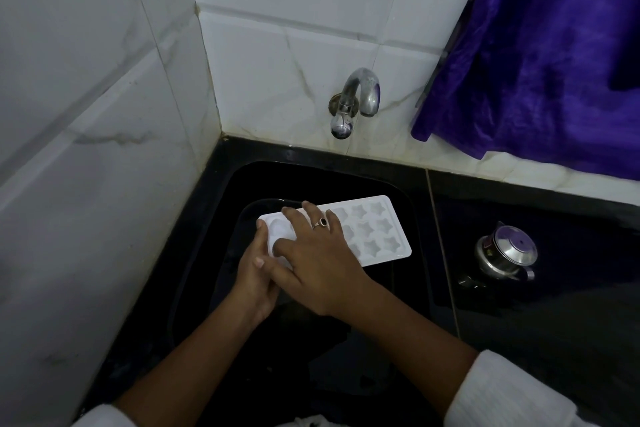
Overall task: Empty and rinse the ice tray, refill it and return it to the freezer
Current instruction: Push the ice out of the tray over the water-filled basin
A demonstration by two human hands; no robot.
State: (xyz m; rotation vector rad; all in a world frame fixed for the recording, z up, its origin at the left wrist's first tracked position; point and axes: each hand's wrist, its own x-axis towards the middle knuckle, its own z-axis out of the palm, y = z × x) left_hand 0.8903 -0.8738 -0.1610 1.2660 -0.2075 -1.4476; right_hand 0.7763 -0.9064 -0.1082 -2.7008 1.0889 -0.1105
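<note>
A white ice tray (375, 230) with star-shaped cells is held face up over the black sink (408, 218). My left hand (254, 279) grips its near left end, thumb on the rim and fingers underneath. Over the tray's left cells lies my right hand (317, 262), a ring on one of its spread fingers, which press on the tray. The cells that show on the right look empty. A metal tap (356, 102) juts from the tiled wall above the sink, and no water runs from it.
A small steel pot with a lid (505, 253) stands on the black counter (554, 305) to the right of the sink. A purple cloth (540, 55) hangs at the upper right. White tiled walls (104, 114) close in the left and back.
</note>
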